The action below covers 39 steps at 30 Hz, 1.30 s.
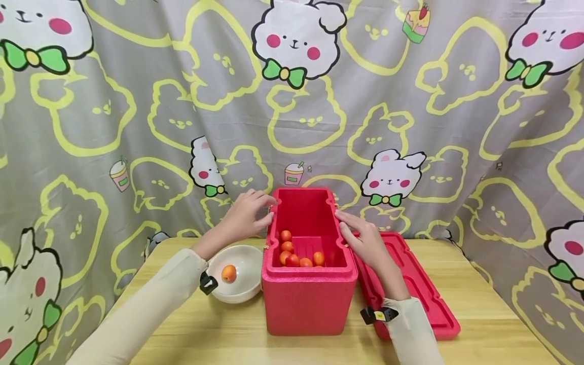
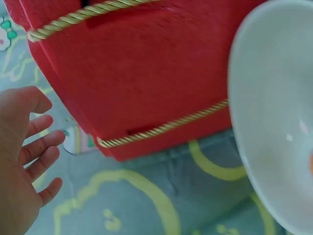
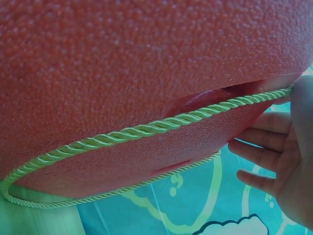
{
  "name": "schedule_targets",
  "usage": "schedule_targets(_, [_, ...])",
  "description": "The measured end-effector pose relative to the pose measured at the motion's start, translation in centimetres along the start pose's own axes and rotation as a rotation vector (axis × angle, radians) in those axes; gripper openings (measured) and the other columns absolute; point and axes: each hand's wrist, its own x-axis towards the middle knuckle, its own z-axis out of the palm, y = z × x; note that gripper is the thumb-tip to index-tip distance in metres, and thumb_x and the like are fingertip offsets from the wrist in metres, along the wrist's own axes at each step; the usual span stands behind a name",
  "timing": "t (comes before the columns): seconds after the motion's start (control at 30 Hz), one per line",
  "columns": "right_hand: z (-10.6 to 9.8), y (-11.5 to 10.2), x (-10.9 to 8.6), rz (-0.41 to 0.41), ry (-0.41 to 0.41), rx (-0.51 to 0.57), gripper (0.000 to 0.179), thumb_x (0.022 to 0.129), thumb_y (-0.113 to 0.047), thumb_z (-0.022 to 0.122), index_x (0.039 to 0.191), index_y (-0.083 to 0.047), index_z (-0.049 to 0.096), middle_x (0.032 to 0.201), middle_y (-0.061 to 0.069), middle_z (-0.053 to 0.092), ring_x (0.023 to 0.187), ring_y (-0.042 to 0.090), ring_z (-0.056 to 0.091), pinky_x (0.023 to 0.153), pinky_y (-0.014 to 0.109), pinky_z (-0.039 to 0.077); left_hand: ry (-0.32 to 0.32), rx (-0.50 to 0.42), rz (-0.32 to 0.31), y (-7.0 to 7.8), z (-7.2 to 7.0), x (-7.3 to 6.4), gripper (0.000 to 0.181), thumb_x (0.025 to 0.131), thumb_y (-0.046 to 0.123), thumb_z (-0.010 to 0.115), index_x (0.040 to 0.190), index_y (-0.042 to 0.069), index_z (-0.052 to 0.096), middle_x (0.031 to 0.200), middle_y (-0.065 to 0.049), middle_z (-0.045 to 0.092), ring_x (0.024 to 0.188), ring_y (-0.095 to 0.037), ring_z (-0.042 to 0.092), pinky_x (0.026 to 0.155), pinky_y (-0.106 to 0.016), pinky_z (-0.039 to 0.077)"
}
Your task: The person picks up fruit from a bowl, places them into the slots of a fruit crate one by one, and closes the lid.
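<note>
A red foam box (image 1: 310, 306) stands uncovered on the table, with several small orange-red round fruits (image 1: 292, 260) at its near end. My left hand (image 1: 246, 214) is at the box's left rim, fingers loosely bent; in the left wrist view its fingers (image 2: 45, 147) are spread beside the wall, gripping nothing. Across from it, my right hand (image 1: 367, 241) rests its fingertips on the right rim. The right wrist view shows these fingers (image 3: 259, 149) extended along the outer wall. Twisted gold cord (image 3: 142, 129) loops along the box's side.
Left of the box, a white bowl (image 1: 248, 291) holds one orange fruit (image 1: 229, 274). The red lid (image 1: 433, 304) lies on the wooden table (image 1: 493, 324) to the right, under my right forearm. A patterned curtain (image 1: 319, 121) hangs behind.
</note>
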Motion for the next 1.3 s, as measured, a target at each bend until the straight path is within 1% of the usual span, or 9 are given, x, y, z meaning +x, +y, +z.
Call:
schedule_targets(0.1, [0.0,0.0,0.0,0.008,-0.001,-0.004,0.045,0.100,-0.022,0.062,0.143,-0.011,0.059,0.144,0.010,0.061,0.132,0.033,0.060,0.093,0.051,0.056,-0.016,-0.006,-0.022,-1.0,0.3,-1.2,0.024,0.091,0.018,0.070,0.112,0.009,0.072,0.109,-0.006,0.071,0.098,-0.023,0.058,0.087,-0.043,0.049])
schedule_targets(0.23, [0.0,-0.1,0.0,0.011,-0.004,0.001,0.045,0.100,-0.022,0.061,0.143,-0.010,0.059,0.144,0.011,0.061,0.133,0.033,0.059,0.093,0.051,0.056,-0.079,0.005,-0.038,-2.4,0.9,-2.9,0.023,0.089,0.017,0.072,0.110,0.009,0.071,0.107,-0.007,0.072,0.098,-0.025,0.059,0.087,-0.045,0.050])
schedule_targets(0.43, [0.0,-0.1,0.0,0.012,-0.001,0.001,0.044,0.100,-0.022,0.062,0.143,-0.010,0.059,0.144,0.011,0.061,0.132,0.033,0.060,0.091,0.052,0.056,-0.242,0.060,-0.049,-4.1,2.1,-5.6,0.023,0.086,0.020,0.076,0.107,0.011,0.072,0.101,-0.003,0.071,0.091,-0.020,0.055,0.081,-0.041,0.047])
schedule_targets(0.6, [0.0,-0.1,0.0,0.008,0.000,-0.004,0.044,0.100,-0.022,0.062,0.143,-0.011,0.059,0.144,0.011,0.061,0.133,0.033,0.060,0.092,0.050,0.056,-0.386,0.084,-0.060,-5.1,2.7,-7.7,0.028,0.083,0.023,0.078,0.107,0.010,0.071,0.099,-0.005,0.070,0.090,-0.018,0.051,0.080,-0.039,0.042])
schedule_targets(0.7, [0.1,0.0,0.1,0.003,0.002,-0.001,0.044,0.100,-0.021,0.062,0.143,-0.010,0.059,0.144,0.011,0.062,0.133,0.033,0.060,0.093,0.051,0.056,-0.441,0.091,-0.072,-5.3,2.7,-8.5,0.029,0.082,0.022,0.079,0.107,0.009,0.070,0.093,-0.005,0.067,0.090,-0.018,0.050,0.082,-0.042,0.041])
schedule_targets(0.83, [0.1,0.1,0.2,-0.023,0.016,-0.007,0.043,0.099,-0.018,0.062,0.141,-0.008,0.060,0.142,0.013,0.063,0.131,0.034,0.060,0.095,0.053,0.055,-0.475,0.101,-0.077,-5.7,2.7,-9.0,0.031,0.078,0.022,0.081,0.105,0.010,0.069,0.090,-0.003,0.065,0.090,-0.018,0.050,0.082,-0.043,0.041])
schedule_targets(0.93, [0.1,0.3,0.2,-0.041,0.025,-0.016,0.042,0.099,-0.015,0.062,0.140,-0.007,0.061,0.141,0.013,0.063,0.130,0.035,0.061,0.095,0.053,0.054,-0.485,0.120,-0.059,-5.9,2.9,-9.2,0.033,0.074,0.021,0.083,0.102,0.011,0.069,0.093,-0.001,0.067,0.091,-0.019,0.052,0.079,-0.040,0.040])
schedule_targets(1.13, [0.1,0.5,0.2,-0.049,0.029,-0.023,0.042,0.099,-0.016,0.062,0.140,-0.008,0.062,0.141,0.012,0.064,0.130,0.034,0.062,0.095,0.052,0.055,-0.526,0.155,-0.033,-6.0,2.9,-9.7,0.036,0.067,0.022,0.086,0.097,0.012,0.068,0.085,-0.001,0.063,0.083,-0.016,0.050,0.075,-0.036,0.037])
schedule_targets(1.3, [0.1,0.5,0.3,-0.039,0.024,-0.019,0.043,0.099,-0.017,0.062,0.141,-0.008,0.061,0.142,0.013,0.063,0.131,0.034,0.060,0.097,0.054,0.053,-0.520,0.186,0.007,-6.1,3.3,-10.2,0.033,0.066,0.024,0.085,0.091,0.014,0.067,0.080,0.002,0.060,0.079,-0.014,0.049,0.074,-0.035,0.037])
